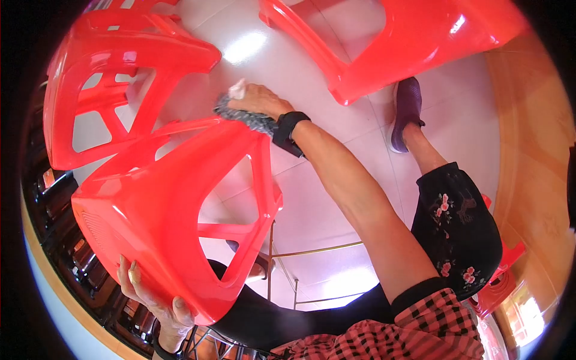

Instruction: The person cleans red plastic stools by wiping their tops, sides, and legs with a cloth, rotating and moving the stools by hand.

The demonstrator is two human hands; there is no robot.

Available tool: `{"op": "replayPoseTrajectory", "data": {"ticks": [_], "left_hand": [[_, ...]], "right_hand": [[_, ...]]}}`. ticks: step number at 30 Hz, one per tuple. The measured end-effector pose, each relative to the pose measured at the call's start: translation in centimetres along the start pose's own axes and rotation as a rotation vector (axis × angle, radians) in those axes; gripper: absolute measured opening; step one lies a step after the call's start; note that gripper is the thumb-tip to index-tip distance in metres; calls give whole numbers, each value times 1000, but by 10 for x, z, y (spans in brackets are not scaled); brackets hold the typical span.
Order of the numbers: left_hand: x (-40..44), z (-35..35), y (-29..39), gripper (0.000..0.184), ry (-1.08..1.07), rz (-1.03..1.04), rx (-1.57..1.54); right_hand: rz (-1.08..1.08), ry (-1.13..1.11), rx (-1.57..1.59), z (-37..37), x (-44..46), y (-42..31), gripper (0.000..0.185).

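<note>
A red plastic stool (174, 180) lies tilted across my lap, its seat toward the lower left and its legs pointing up and right. My left hand (155, 297) grips the seat's edge, thumb on one side and fingers on the other. At the far end of a leg, my right hand (261, 101) is closed around a crumpled grey cloth (255, 120) that touches the plastic. A pale bit of material shows above the fingers of that hand. Part of the cloth hangs down by the black band on my wrist.
More red stools stand close by: one at the upper left (60, 114), another at the upper right (408, 54). Dark wooden furniture (54, 198) lines the left side. Thin metal rods (318, 250) cross below, over the tiled floor (324, 198). An orange-brown surface (534, 150) bounds the right.
</note>
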State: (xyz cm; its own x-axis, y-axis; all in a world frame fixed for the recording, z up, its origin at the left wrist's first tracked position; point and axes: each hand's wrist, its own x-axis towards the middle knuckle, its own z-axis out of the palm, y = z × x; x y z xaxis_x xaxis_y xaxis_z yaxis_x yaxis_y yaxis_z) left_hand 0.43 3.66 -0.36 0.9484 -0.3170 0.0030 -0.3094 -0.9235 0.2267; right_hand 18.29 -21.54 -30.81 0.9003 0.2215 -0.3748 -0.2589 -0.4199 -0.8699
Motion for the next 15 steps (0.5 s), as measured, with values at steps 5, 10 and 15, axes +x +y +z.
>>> {"op": "replayPoseTrajectory", "data": {"ticks": [5, 10, 15], "left_hand": [[-2, 0, 2, 82, 10, -1, -12], [2, 0, 2, 79, 10, 30, 3], [4, 1, 3, 76, 12, 55, -65]], "right_hand": [[167, 401, 27, 24, -23, 68, 49], [390, 502, 97, 50, -50, 77, 53], [505, 381, 209, 46, -72, 56, 53]]}}
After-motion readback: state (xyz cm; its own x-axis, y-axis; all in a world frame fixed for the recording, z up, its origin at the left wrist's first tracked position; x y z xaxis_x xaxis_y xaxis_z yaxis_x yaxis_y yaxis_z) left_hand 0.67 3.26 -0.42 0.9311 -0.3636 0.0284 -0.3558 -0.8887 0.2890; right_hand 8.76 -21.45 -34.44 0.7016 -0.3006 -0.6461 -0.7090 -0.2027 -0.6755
